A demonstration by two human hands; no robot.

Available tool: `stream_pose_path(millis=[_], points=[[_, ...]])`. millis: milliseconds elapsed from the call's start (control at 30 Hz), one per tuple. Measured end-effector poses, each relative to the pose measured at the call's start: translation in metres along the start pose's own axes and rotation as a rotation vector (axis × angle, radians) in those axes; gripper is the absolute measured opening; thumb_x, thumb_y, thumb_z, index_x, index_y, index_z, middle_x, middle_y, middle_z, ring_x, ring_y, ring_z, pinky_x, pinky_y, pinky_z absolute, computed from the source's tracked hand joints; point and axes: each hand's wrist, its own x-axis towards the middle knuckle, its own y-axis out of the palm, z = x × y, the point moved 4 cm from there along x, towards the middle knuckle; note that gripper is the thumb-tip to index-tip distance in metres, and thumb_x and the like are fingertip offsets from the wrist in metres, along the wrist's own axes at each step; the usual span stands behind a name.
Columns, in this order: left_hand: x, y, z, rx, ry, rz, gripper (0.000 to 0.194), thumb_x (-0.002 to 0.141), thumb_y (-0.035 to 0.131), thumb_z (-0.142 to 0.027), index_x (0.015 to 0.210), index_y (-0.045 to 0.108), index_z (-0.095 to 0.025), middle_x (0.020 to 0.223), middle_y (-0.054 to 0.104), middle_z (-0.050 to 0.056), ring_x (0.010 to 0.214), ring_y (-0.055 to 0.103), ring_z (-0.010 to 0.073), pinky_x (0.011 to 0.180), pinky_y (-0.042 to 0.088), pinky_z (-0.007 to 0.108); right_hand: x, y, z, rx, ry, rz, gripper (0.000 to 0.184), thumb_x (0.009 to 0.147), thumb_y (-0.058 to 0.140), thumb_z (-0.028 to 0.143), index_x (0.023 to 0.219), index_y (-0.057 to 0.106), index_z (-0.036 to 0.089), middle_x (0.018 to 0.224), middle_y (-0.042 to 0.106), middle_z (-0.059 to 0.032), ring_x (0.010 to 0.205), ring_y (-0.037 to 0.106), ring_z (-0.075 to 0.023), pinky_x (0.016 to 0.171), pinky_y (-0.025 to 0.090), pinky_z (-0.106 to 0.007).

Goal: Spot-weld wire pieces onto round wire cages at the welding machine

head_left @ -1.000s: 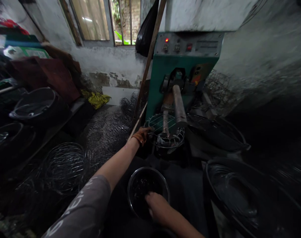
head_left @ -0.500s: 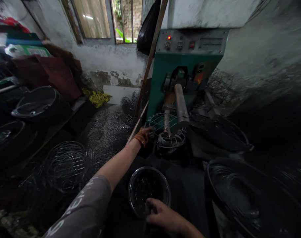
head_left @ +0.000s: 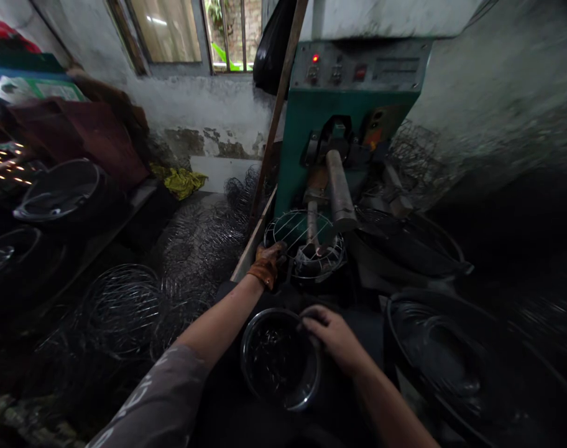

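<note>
A dim workshop seen from above the person's own arms, both stretched forward. The left hand (head_left: 267,264), in a brown glove with a short grey sleeve further up the arm, has its fingers closed on the near left edge of a round wire rack (head_left: 293,225). That rack, a ring crossed by thin parallel bars, lies at the foot of a green machine (head_left: 295,149), next to an upright lower rod (head_left: 312,224); whether wire and rod touch is hard to tell. A thick upper bar (head_left: 342,193) juts forward from the machine, and a red light (head_left: 315,58) glows on its panel. The right hand (head_left: 332,336), bare, is over the far right rim of a round bowl (head_left: 247,348), fingertips bunched together (whether they pinch anything is too dark to make out). Small shiny pieces (head_left: 271,358) lie at the bottom of the bowl, which sits nearer the person than the rack. To the left, a heap of similar wire rounds (head_left: 122,311) covers the floor; beyond it lies a crumpled yellow cloth (head_left: 183,182) by the wall. To the right stands a wide dark basin (head_left: 395,323) with coiled wire (head_left: 444,358) inside.
</note>
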Motion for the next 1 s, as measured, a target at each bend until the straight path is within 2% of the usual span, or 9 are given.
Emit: stream_pose_path(millis=[67, 167, 300, 400, 500, 633, 700, 867, 1000], points=[[-0.006, 0.002, 0.000, 0.003, 0.045, -0.044, 0.042, 0.064, 0.086, -0.011, 0.098, 0.062, -0.022, 0.079, 0.065, 0.000, 0.071, 0.065, 0.0145, 0.065, 0.051, 0.026, 0.017, -0.017, 0.021, 0.027, -0.066, -0.120, 0.045, 0.066, 0.080, 0.052, 0.094, 0.074, 0.017, 0.067, 0.068, -0.0006, 0.054, 0.054, -0.0134, 0.051, 0.044, -0.025], [-0.017, 0.004, -0.001, 0.019, 0.004, -0.064, 0.050, 0.061, 0.089, -0.013, 0.104, 0.063, -0.022, 0.081, 0.067, 0.000, 0.071, 0.066, 0.0150, 0.064, 0.050, 0.025, 0.036, -0.028, 0.037, 0.066, -0.146, -0.245, 0.054, 0.060, 0.082, 0.052, 0.098, 0.073, 0.015, 0.055, 0.063, 0.0021, 0.046, 0.050, -0.0127, 0.044, 0.039, -0.024], [-0.030, 0.003, -0.006, -0.046, -0.001, -0.079, 0.062, 0.058, 0.089, -0.010, 0.110, 0.060, -0.025, 0.090, 0.071, 0.001, 0.080, 0.070, 0.0172, 0.069, 0.054, 0.025, 0.049, -0.022, 0.034, 0.191, -0.120, -0.316, 0.054, 0.051, 0.086, 0.051, 0.089, 0.067, 0.017, 0.058, 0.065, 0.0006, 0.044, 0.050, -0.0123, 0.037, 0.029, -0.021], [-0.033, 0.001, -0.007, -0.028, -0.018, -0.103, 0.053, 0.060, 0.086, -0.009, 0.103, 0.058, -0.023, 0.087, 0.069, 0.000, 0.077, 0.069, 0.0160, 0.067, 0.054, 0.025, 0.050, -0.015, 0.025, 0.263, -0.032, -0.309, 0.050, 0.046, 0.088, 0.049, 0.078, 0.066, 0.018, 0.061, 0.066, -0.0007, 0.043, 0.046, -0.0092, 0.038, 0.027, -0.020], [-0.031, -0.001, -0.005, -0.009, 0.010, -0.133, 0.050, 0.062, 0.086, -0.009, 0.102, 0.059, -0.023, 0.088, 0.069, 0.001, 0.076, 0.068, 0.0158, 0.067, 0.053, 0.025, 0.050, -0.020, 0.018, 0.280, -0.029, -0.343, 0.047, 0.046, 0.088, 0.047, 0.076, 0.070, 0.016, 0.063, 0.069, -0.0028, 0.044, 0.044, -0.0082, 0.039, 0.029, -0.021], [-0.031, -0.001, -0.002, -0.060, 0.028, -0.094, 0.059, 0.061, 0.088, -0.011, 0.110, 0.058, -0.024, 0.094, 0.073, 0.003, 0.086, 0.072, 0.0199, 0.074, 0.055, 0.029, 0.055, -0.038, 0.017, 0.151, -0.158, -0.463, 0.052, 0.054, 0.084, 0.054, 0.086, 0.076, 0.014, 0.053, 0.064, -0.0001, 0.041, 0.045, -0.0107, 0.036, 0.032, -0.022], [-0.033, -0.001, -0.001, -0.067, 0.017, -0.081, 0.061, 0.059, 0.089, -0.012, 0.110, 0.058, -0.024, 0.095, 0.073, 0.003, 0.087, 0.073, 0.0205, 0.076, 0.056, 0.030, 0.058, -0.043, 0.020, 0.081, -0.202, -0.491, 0.055, 0.057, 0.082, 0.056, 0.091, 0.077, 0.013, 0.054, 0.065, -0.0007, 0.040, 0.051, -0.0132, 0.035, 0.037, -0.023], [-0.038, 0.001, 0.001, -0.056, -0.030, -0.092, 0.058, 0.060, 0.092, -0.016, 0.108, 0.060, -0.023, 0.091, 0.073, 0.002, 0.076, 0.071, 0.0189, 0.072, 0.056, 0.030, 0.064, -0.039, 0.027, 0.054, -0.288, -0.579, 0.052, 0.062, 0.081, 0.061, 0.084, 0.074, 0.015, 0.060, 0.071, -0.0055, 0.050, 0.067, -0.0200, 0.043, 0.054, -0.028], [-0.037, 0.004, 0.004, -0.069, -0.005, -0.160, 0.051, 0.066, 0.088, -0.010, 0.107, 0.060, -0.021, 0.083, 0.071, 0.001, 0.067, 0.068, 0.0151, 0.064, 0.054, 0.026, 0.069, -0.031, 0.025, -0.020, -0.262, -0.599, 0.050, 0.064, 0.077, 0.065, 0.078, 0.072, 0.017, 0.058, 0.071, -0.0050, 0.039, 0.060, -0.0177, 0.040, 0.049, -0.029]])
